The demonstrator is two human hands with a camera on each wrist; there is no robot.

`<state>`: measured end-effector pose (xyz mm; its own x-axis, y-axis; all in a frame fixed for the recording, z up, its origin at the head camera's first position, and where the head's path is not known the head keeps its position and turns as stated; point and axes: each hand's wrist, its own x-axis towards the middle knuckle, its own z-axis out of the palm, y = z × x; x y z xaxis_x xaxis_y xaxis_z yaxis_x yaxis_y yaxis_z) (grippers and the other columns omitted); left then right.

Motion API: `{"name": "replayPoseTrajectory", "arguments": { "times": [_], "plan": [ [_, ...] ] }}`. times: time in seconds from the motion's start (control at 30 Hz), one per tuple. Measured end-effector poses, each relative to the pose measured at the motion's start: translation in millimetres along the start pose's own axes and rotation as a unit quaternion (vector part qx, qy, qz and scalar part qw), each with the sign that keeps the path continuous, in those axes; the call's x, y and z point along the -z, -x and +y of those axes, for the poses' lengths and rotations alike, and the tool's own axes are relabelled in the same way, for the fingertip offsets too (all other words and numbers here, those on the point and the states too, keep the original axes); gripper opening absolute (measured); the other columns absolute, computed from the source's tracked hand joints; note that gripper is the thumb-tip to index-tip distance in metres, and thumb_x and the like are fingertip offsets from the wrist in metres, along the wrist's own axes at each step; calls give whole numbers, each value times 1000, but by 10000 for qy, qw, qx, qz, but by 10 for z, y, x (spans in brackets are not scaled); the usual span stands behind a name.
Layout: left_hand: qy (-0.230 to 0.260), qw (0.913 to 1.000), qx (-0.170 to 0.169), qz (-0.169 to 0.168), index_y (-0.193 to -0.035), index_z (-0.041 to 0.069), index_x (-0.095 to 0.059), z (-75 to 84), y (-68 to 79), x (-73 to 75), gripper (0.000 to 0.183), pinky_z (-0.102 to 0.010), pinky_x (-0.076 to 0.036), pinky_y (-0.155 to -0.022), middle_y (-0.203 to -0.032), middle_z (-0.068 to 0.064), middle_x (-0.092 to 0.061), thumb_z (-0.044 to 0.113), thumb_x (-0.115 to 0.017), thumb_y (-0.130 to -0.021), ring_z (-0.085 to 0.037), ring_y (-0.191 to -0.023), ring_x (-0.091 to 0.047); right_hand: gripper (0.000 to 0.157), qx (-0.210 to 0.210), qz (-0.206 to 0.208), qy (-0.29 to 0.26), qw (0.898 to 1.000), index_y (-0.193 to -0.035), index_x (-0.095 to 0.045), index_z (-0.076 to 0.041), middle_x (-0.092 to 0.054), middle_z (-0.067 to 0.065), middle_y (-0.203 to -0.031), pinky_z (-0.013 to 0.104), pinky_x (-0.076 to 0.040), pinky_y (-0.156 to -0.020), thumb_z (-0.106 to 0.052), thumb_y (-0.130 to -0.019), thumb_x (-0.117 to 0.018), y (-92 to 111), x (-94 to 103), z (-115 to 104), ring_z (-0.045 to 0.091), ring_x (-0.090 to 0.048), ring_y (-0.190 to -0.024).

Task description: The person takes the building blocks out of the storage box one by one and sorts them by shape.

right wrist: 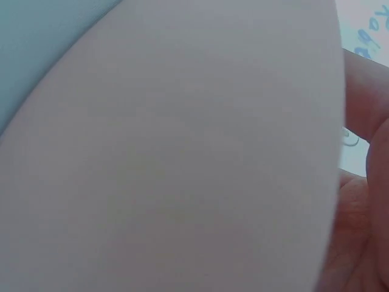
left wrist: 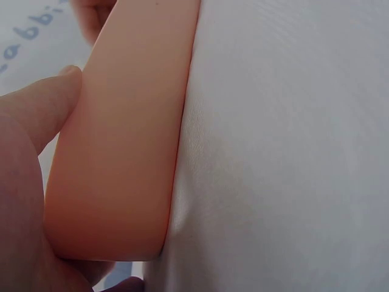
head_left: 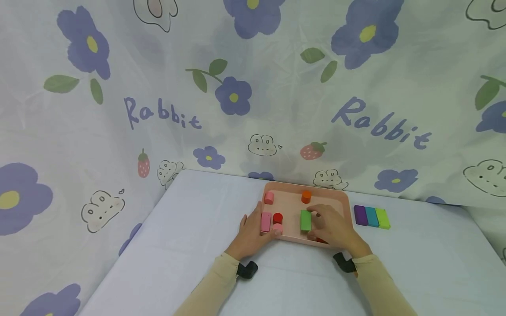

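A shallow peach tray lies on the white table, with my left hand gripping its front left corner. In the left wrist view the thumb lies on the tray's rim and other fingers curl round the corner. My right hand reaches over the tray's right part and pinches a green rectangular block between fingertip and thumb at its two ends. A pink rectangular block, a red cylinder and a pink cylinder sit by the left hand. Part of a red piece shows under the right hand.
Farther back in the tray stand another pink cylinder and an orange cylinder. Right of the tray, purple, blue and yellow-green blocks lie side by side. A flowered curtain hangs behind the table.
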<state>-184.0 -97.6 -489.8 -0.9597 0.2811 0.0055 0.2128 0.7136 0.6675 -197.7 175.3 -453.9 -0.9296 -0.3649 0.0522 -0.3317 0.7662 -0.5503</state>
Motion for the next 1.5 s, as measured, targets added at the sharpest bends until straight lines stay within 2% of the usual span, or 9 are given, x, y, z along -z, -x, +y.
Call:
{"name": "replayPoseTrajectory", "arguments": {
  "times": [0.4,0.5,0.83,1.1,1.3,1.5],
  "plan": [
    [33,10000,27,-23,-162,6,-7,2,6,-8,106,-61,-1,-120,-167,-10,-18,62,-62,-90,-29,-152,-21,63,-172,-2,-349,9992,-140,-52,-7,-55,14,-133,53,-53,-94,-17,-85,-81,100,96,127,33,-53,-117],
    [60,10000,10,-23,-162,6,-7,4,15,-7,106,-62,-1,-119,-167,-11,-18,62,-62,-90,-30,-152,-21,64,-220,-5,-253,9994,-141,-51,-9,-55,16,-133,53,-54,-91,-18,-86,-81,145,134,160,34,-56,-116],
    [52,10000,-14,-14,-161,4,-8,-3,13,-8,106,-63,-2,-119,-167,-12,-19,61,-62,-91,-31,-151,-23,63,-128,228,-429,9987,-140,-50,-7,-57,19,-127,57,-54,-90,-16,-85,-81,262,246,267,39,-58,-112],
    [44,10000,18,-57,-162,5,-7,8,6,-4,107,-62,-1,-119,-167,-12,-17,62,-62,-90,-31,-152,-20,63,-36,295,-357,9989,-138,-52,-4,-59,21,-124,52,-57,-82,-13,-84,-82,337,361,370,35,-59,-103],
    [119,9999,-2,-13,-161,4,-7,15,0,2,107,-64,0,-119,-167,-12,-17,59,-64,-90,-31,-152,-20,63,71,475,-96,9988,-138,-52,1,-60,15,-116,45,-52,-80,-12,-84,-81,386,409,459,29,-54,-98],
    [127,9999,2,-24,-161,4,-6,2,-6,-4,107,-63,0,-119,-167,-12,-17,59,-64,-90,-30,-152,-19,64,124,658,86,9977,-138,-51,4,-60,18,-121,49,-53,-82,-14,-84,-82,441,468,517,32,-58,-98]
  ]
}}
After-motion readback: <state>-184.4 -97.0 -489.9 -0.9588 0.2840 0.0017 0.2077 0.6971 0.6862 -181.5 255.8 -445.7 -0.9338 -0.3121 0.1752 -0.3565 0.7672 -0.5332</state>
